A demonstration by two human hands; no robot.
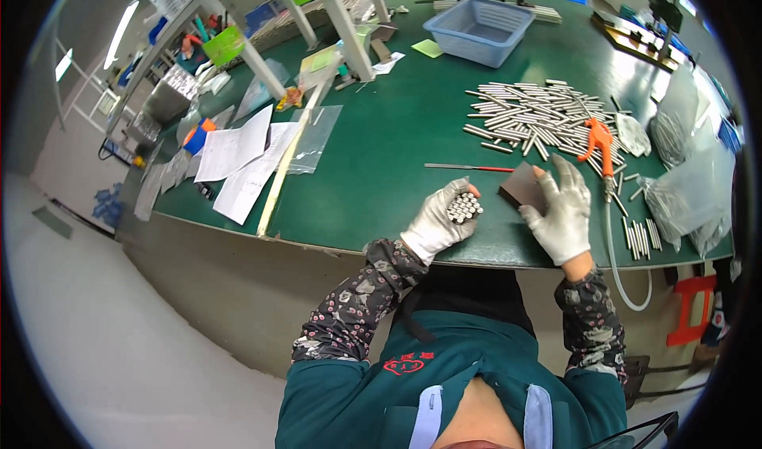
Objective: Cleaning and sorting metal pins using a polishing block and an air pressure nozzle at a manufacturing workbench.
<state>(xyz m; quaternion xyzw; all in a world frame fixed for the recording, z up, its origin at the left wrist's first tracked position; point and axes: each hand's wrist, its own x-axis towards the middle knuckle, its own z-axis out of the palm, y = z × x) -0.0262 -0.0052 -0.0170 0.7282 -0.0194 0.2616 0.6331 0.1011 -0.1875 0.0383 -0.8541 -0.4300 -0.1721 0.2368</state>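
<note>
Low in the centre of the frame, the gloved left hand [439, 223] is closed around a bundle of short metal rods [464, 207], their ends showing. Just to its right, the gloved right hand [562, 211] rests with fingers spread on a dark brown block [522, 187] lying on the green worktop [381, 155] (near its front edge). Beyond lie a thin red-tipped tool [468, 166], an orange air gun [599, 141] and a heap of loose rods [540, 116]. Farther up stands a blue basket [479, 30].
</note>
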